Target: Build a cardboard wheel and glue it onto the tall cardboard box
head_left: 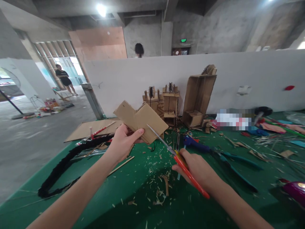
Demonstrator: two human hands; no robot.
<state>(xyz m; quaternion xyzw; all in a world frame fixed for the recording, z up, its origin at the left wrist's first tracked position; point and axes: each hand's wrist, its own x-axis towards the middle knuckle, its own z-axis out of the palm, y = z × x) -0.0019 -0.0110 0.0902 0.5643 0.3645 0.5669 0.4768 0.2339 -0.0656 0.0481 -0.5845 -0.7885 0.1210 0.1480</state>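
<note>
Cardboard (140, 122) pinched in left hand (122, 143), up-left of right hand (197, 170) gripping scissors (177, 156), blades angled toward its edge.

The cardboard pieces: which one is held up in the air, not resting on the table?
The notched cardboard piece, pinched by the left hand. The flat cardboard sheet lies on the table, and the cardboard models stand by the wall.

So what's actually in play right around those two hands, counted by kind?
Cardboard piece, held up by the left hand: 1
Scissors with red-orange handles, gripped in the right hand: 1
Teal-handled pliers on the green table: 1
Thin wooden stick on the table: 1
Total: 4
</note>
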